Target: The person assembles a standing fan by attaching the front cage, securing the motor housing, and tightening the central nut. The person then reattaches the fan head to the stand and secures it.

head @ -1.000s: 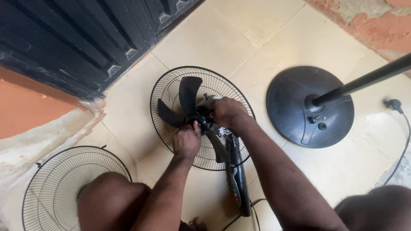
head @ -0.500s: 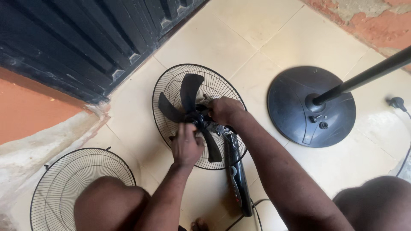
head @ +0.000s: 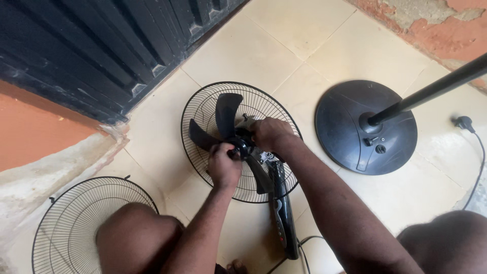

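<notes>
While both knees frame the bottom of the view, the person's 2 hands meet over a dismantled fan lying flat on the tiled floor (head: 152, 127). At the middle of the picture sits the rear grille (head: 203, 109), a round black wire guard, with the fan blade (head: 225, 114) resting inside it; 2 dark paddles show plainly, one pointing to 12 o'clock and one to 10 o'clock from the hub, while a 3rd slants toward 5 o'clock under the wrists. The left hand (head: 223, 165) comes in from 6 o'clock and is clenched around the black hub cap (head: 241, 147) at the blade's centre, fingers curled over it. The right hand (head: 271, 133) reaches in from 4 o'clock and lies closed against the hub's far side, at about 2 o'clock from the cap; whether it grasps the blade or the motor part beneath cannot be told. Running from the hub toward 6 o'clock lies the black control neck (head: 284, 218) of the fan, with a cable curling out at its lower end. At 3 o'clock from the grille, well apart, stands the round black base (head: 345, 132) with its pole (head: 431, 91) slanting out toward 2 o'clock. A plug (head: 462, 123) and cord lie at the right edge. At 8 o'clock, partly behind the left knee, lies the front grille (head: 66, 228). A dark slatted door (head: 101, 45) fills the upper left.
</notes>
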